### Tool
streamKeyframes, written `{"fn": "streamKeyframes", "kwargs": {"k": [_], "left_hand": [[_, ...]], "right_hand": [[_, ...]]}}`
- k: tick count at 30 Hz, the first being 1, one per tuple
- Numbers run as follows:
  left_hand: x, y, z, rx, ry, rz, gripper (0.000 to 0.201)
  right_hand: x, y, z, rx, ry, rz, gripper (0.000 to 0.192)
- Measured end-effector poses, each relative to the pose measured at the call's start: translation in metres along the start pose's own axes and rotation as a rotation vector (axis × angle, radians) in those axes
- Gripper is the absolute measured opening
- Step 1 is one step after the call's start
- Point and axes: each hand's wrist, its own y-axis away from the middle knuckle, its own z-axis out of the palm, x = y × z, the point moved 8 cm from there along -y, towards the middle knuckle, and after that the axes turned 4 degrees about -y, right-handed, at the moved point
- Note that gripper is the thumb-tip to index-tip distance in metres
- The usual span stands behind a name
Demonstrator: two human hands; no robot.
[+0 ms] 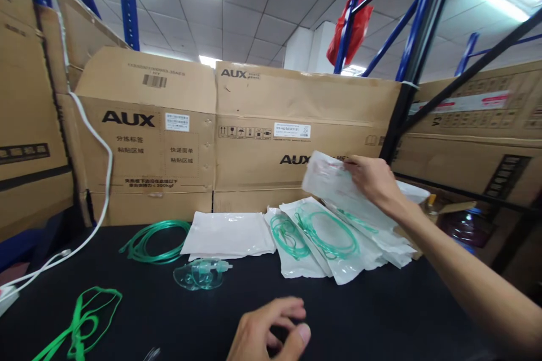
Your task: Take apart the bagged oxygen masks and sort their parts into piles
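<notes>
One set is already unpacked: green tubing (153,242) and a clear mask (201,274) are laid loose on the black worktop (381,316), left of a flat white bag (228,234). Sealed packs (326,242) are still piled at the right. The left hand (271,333), near, is half curled and empty. A white, see-through pack (328,179) is pinched in the right hand (372,180), lifted above the pile.

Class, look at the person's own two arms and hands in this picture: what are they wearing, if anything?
Both hands are bare: no gloves, rings or watch show. The right hand leads into a long forearm that is uncovered right to the picture's edge, with no sleeve in sight. Of the left hand only the fingers and knuckles show, with short plain nails.
</notes>
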Motion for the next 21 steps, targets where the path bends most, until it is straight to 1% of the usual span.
{"fn": "streamKeyframes", "kwargs": {"k": [1,3,5,6,8,10,12,14,15,17,19,21], "left_hand": [[0.003,-0.009,-0.006,0.006,0.115,-0.044,0.047],[0.012,-0.031,-0.021,0.052,0.348,-0.116,0.068],[0.02,-0.054,-0.042,0.132,0.533,-0.18,0.081],[0.024,-0.064,-0.054,0.173,0.608,-0.2,0.082],[0.033,-0.081,-0.075,0.214,0.72,-0.204,0.073],[0.039,-0.089,-0.097,0.239,0.729,-0.167,0.063],[0.04,-0.088,-0.12,0.309,0.659,-0.129,0.053],[0.032,-0.081,-0.142,0.412,0.579,-0.131,0.043],[0.026,-0.077,-0.153,0.464,0.557,-0.143,0.038],[0.015,-0.069,-0.17,0.546,0.551,-0.15,0.03],[0.005,-0.063,-0.185,0.598,0.564,-0.146,0.027],[-0.003,-0.06,-0.194,0.609,0.578,-0.15,0.028]], "right_hand": [[-0.019,0.006,-0.004,0.023,-0.066,-0.07,0.014],[-0.062,0.028,-0.005,0.071,-0.185,-0.21,0.026],[-0.108,0.059,0.003,0.081,-0.293,-0.358,0.032],[-0.131,0.075,0.011,0.07,-0.344,-0.433,0.032],[-0.171,0.107,0.027,0.052,-0.435,-0.559,0.029],[-0.202,0.133,0.041,0.041,-0.512,-0.663,0.027],[-0.221,0.15,0.051,0.043,-0.599,-0.713,0.025],[-0.23,0.158,0.058,0.048,-0.707,-0.728,0.024],[-0.231,0.159,0.061,0.051,-0.767,-0.722,0.023],[-0.223,0.155,0.067,0.061,-0.888,-0.675,0.022],[-0.201,0.143,0.077,0.081,-0.992,-0.541,0.023],[-0.17,0.126,0.096,0.102,-1.051,-0.304,0.024]]}}
